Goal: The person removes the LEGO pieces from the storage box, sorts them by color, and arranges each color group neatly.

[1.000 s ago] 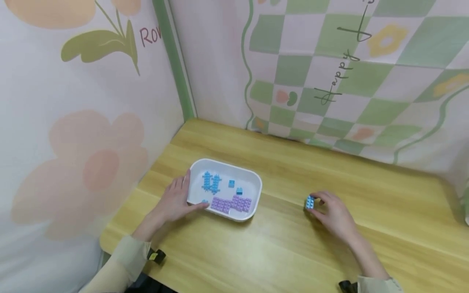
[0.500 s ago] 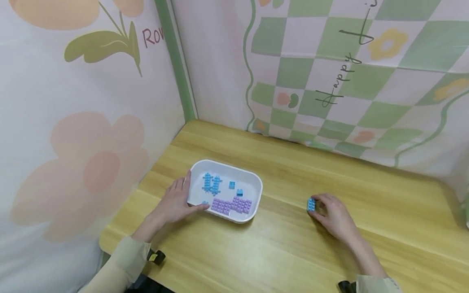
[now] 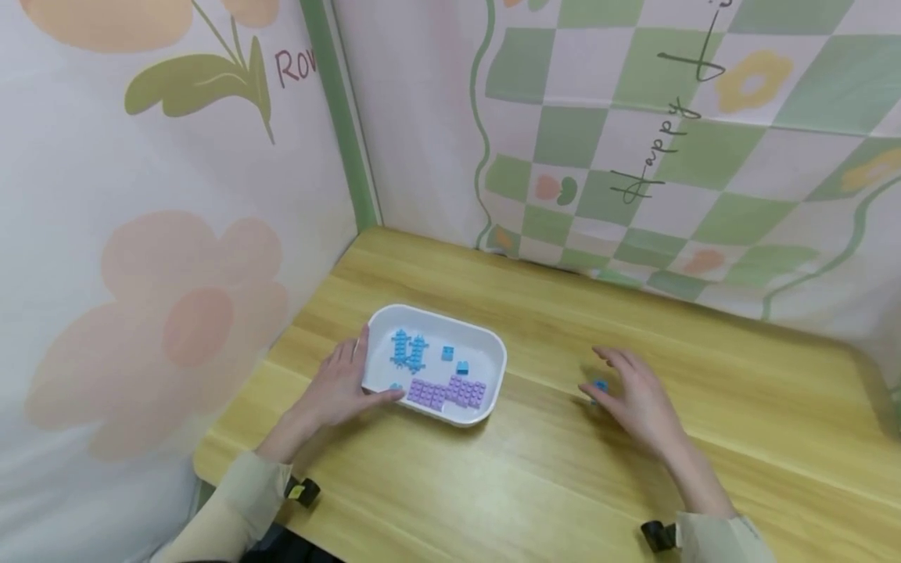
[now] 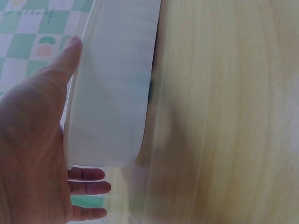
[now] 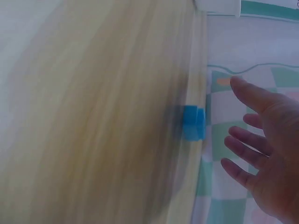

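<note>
Right wrist, blue brick [image 5: 193, 122], right hand [image 5: 275, 154] apart

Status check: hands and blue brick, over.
Left hand touching white rectangular plastic tray. Right hand empty, apart from blue plastic brick. Brick on wooden table. No obstruction visible.

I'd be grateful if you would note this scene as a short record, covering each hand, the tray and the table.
Left hand: holds the white tray at its left end
Right hand: fingers spread, beside the blue block, not touching it
Tray contents: two purple studded pieces, two long blue pieces, two small blue blocks, one more blue piece partly hidden
Surface: wooden table, under tray and blue block
</note>
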{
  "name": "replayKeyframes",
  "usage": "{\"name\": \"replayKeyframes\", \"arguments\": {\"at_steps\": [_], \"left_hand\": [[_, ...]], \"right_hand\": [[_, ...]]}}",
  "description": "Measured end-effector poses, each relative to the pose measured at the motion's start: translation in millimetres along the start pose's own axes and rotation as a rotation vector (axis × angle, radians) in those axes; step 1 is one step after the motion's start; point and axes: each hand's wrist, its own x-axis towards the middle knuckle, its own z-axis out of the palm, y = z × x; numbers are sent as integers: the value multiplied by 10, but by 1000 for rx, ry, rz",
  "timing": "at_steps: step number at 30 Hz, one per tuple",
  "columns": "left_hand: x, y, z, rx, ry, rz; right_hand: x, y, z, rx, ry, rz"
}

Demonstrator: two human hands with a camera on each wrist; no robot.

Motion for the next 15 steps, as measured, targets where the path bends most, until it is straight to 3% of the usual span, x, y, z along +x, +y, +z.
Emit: {"name": "replayKeyframes", "arguments": {"at_steps": [9,15], "left_hand": [[22,-29,15,-3,14,1],[13,-35,18,-6,17,0]], "right_hand": [[326,-351,217,-4,63,-107],[448,-651,386,42,49,-178]]}}
